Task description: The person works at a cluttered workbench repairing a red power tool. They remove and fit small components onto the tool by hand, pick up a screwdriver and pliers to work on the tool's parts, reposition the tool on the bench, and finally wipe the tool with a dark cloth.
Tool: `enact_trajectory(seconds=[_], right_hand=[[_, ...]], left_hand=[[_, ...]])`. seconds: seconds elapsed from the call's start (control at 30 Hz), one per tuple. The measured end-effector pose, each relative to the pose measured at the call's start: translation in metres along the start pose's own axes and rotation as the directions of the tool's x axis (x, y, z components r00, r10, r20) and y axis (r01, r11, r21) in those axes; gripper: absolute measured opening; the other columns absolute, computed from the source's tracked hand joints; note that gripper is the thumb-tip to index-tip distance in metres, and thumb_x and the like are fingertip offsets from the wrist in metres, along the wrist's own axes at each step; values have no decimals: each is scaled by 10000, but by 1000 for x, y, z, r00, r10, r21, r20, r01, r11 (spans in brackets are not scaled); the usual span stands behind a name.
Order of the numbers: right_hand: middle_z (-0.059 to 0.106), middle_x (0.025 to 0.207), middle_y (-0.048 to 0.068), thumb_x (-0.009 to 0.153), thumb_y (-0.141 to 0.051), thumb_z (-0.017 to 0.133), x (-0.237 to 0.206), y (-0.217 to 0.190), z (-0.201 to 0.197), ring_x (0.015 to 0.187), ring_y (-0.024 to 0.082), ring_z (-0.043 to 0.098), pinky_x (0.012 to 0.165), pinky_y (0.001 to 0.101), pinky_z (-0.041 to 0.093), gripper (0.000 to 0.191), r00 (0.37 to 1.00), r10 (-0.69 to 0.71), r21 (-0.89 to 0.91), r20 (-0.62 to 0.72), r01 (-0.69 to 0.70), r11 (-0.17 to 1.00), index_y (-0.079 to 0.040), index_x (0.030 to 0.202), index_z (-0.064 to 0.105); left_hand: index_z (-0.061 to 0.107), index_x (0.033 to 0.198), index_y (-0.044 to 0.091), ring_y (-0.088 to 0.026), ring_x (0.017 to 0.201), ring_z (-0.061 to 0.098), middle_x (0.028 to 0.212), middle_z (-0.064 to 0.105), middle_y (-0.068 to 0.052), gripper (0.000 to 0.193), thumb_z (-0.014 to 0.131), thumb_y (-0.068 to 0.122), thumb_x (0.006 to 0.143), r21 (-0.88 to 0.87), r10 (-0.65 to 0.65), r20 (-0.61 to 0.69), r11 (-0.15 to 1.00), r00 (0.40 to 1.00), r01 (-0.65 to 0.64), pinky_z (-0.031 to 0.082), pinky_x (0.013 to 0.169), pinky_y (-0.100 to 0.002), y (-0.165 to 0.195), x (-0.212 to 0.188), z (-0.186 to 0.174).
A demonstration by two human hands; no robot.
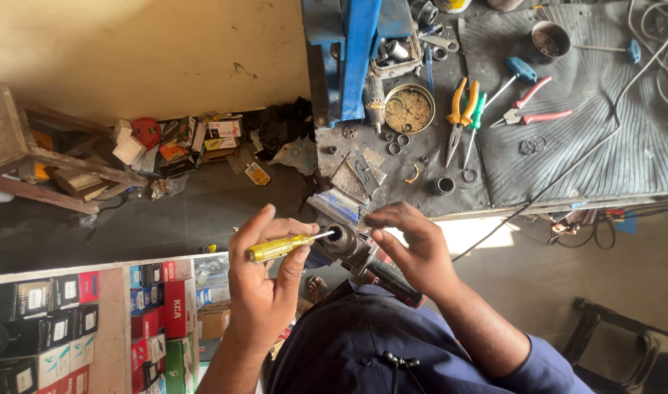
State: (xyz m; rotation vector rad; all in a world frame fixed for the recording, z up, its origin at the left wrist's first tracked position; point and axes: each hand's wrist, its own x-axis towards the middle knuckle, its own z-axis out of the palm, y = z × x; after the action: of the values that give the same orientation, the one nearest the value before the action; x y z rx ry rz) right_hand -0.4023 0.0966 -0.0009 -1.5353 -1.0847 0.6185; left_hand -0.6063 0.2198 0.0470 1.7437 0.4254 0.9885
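The person's left hand (265, 273) is closed around a yellow-handled screwdriver (281, 247), its shaft reaching right into the round opening of a grey metal power-tool housing (343, 241). The right hand (414, 244) curls over the housing from the right and steadies it, just near the edge of the workbench (611, 157). The housing looks partly stripped, with its bore exposed; judging by the screwdriver tip seated inside, the work within that opening seems under way rather than finished. Washers and rings (396, 142) lie loose on the bench beyond, next to a round tin (409, 109) and orange-handled pliers (461, 109). What the tip meets inside the bore cannot be seen, and the housing's underside is hidden by the right hand's fingers and the blue sleeve.
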Motion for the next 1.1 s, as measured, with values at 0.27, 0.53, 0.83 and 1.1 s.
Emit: enact_trajectory(seconds=[0.27,0.53,0.83,1.1], right_hand=[[734,1171,93,939,-111,734,26,7,6,1126,201,688,988,335,541,246,972,-30,131,233,-1,991,-46,1176,750],[754,1083,79,924,-81,754,50,19,3,1060,185,697,953,336,554,178,918,-49,198,393,-32,980,-36,1094,777],[757,1072,75,901,-86,778,61,25,-2,1040,186,708,920,338,567,173,890,-89,249,446,-28,968,-45,1069,786],[713,1115,73,969,-136,738,78,19,-7,1088,197,669,969,346,527,156,803,-184,309,567,-1,951,-26,1080,729]], left_hand=[[503,1201,39,-256,1093,741,1164,716,-136,291,702,46,990,272,71,61,958,996,-85,596,937,-343,3,10,3],[534,1147,64,-287,1062,739,1127,723,-92,374,799,30,885,364,193,196,896,961,-255,612,877,-369,8,21,1],[573,1082,85,-276,994,744,1120,728,-67,429,818,-52,757,379,329,261,830,908,-410,618,809,-381,10,22,0],[560,1087,85,-283,1017,735,1095,742,-64,420,841,-19,792,409,271,220,847,937,-340,606,841,-390,11,24,1]])
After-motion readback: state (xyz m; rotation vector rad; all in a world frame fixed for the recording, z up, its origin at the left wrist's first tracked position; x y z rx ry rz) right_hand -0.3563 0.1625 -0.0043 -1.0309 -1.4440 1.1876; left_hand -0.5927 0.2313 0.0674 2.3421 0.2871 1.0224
